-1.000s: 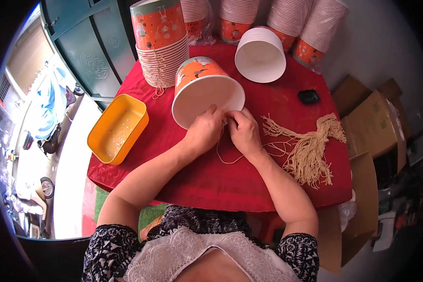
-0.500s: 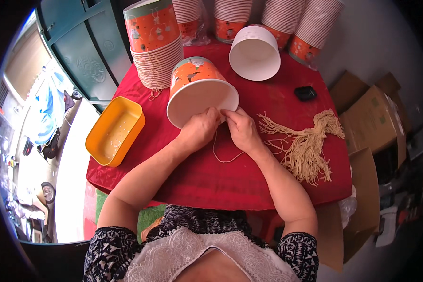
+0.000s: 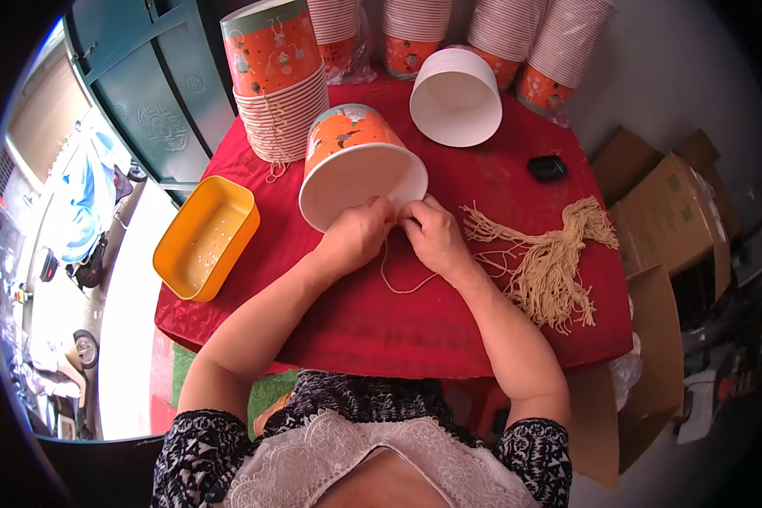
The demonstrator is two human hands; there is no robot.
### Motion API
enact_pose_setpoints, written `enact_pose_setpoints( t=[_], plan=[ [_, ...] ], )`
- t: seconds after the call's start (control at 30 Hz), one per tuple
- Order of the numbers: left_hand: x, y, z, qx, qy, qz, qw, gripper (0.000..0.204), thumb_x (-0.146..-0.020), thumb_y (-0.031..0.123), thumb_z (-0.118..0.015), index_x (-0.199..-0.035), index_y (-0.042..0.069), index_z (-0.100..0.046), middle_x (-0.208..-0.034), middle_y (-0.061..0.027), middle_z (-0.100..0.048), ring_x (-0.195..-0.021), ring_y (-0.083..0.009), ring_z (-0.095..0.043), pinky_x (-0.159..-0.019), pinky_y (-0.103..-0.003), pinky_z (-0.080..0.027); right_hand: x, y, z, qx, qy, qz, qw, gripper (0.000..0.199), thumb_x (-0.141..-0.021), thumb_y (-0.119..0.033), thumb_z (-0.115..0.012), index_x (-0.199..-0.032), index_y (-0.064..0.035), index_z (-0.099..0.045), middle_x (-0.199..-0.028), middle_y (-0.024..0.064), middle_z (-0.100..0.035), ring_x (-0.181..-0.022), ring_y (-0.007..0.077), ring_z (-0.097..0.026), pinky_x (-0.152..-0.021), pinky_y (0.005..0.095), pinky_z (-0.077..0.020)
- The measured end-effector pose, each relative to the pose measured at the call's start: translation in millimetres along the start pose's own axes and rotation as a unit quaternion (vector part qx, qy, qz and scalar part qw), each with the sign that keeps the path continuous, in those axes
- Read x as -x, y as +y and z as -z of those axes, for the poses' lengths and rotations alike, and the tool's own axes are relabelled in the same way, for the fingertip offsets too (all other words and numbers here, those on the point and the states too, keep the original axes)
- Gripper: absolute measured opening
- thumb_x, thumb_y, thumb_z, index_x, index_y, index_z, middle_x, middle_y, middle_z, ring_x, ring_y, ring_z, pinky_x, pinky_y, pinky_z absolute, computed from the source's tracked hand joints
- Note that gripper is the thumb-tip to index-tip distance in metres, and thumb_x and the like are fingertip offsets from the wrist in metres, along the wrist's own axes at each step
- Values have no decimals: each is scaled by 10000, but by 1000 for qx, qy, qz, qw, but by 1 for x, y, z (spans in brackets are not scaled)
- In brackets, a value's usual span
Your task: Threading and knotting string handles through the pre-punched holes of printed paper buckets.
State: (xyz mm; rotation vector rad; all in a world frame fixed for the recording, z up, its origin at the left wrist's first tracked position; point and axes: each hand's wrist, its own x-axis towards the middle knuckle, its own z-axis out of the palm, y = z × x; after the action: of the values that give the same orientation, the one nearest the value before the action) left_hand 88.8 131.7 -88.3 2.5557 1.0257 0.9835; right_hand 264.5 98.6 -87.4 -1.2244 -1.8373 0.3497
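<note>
Head view is showing one printed tub [image 3: 356, 141] tilting its mouth toward the person over the red cloth [image 3: 347, 339] — probably so both hands can reach its near rim. Left hand [image 3: 360, 230] and right hand [image 3: 433, 234] are sitting there, fingers bent close together; whether they are pinching cord or rim I cannot tell. One loose cord [image 3: 402, 292] is hanging below. Five tub stacks [image 3: 279, 127], one white-mouthed tub [image 3: 457, 108], one yellow tray [image 3: 231, 261] and one cord bundle [image 3: 559, 271] — presumably for easy reach — are surrounding them.
</note>
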Motion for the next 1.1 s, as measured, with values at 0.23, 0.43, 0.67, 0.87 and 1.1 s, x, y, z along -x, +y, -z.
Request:
enact_pose_setpoints(
  t=[0.23, 0.43, 0.67, 0.87, 1.1],
  plan=[
    [-3, -9, 6, 125, 8, 34, 992, 100, -805, 28, -677, -873, -12, -616, -855, -180, -656, -805, -338, -647, -704, -402, -505, -2, -2, 3, 12, -27, 51, 998, 60, -841, 3, -593, -865, 54, -575, -928, 231, -585, -891, 406, -592, -772, 472, -500],
    [-6, -9, 10, 109, 18, 103, 988, 103, -780, 29, -688, -849, -22, -630, -844, -188, -660, -812, -342, -649, -703, -405, -504, -1, -2, 5, 46, -67, 110, 991, 56, -828, 40, -555, -877, 66, -560, -954, 242, -561, -928, 413, -570, -806, 470, -496],
    [-4, -14, 17, 192, -30, 53, 979, 64, -783, 18, -664, -789, -13, -608, -732, -96, -621, -673, -202, -590, -621, -329, -477, -1, 4, -2, 75, -34, 131, 988, 86, -782, 63, -563, -868, 62, -552, -949, 234, -557, -914, 422, -565, -795, 466, -479],
    [-5, -10, 20, 362, -98, 141, 916, 100, -833, 53, -679, -792, -2, -605, -724, -37, -593, -676, -117, -539, -612, -288, -461, -2, 8, -4, 69, -44, 135, 987, 222, -726, 88, -545, -947, 70, -557, -990, 245, -556, -958, 431, -556, -823, 471, -479],
    [-10, -7, 10, 249, -15, 101, 963, 136, -834, 84, -672, -851, -46, -636, -770, -127, -655, -722, -193, -611, -662, -347, -491, -3, 9, -5, 79, -51, 119, 988, 153, -778, 64, -547, -929, 79, -551, -990, 253, -548, -958, 434, -553, -846, 482, -483]
  ],
)
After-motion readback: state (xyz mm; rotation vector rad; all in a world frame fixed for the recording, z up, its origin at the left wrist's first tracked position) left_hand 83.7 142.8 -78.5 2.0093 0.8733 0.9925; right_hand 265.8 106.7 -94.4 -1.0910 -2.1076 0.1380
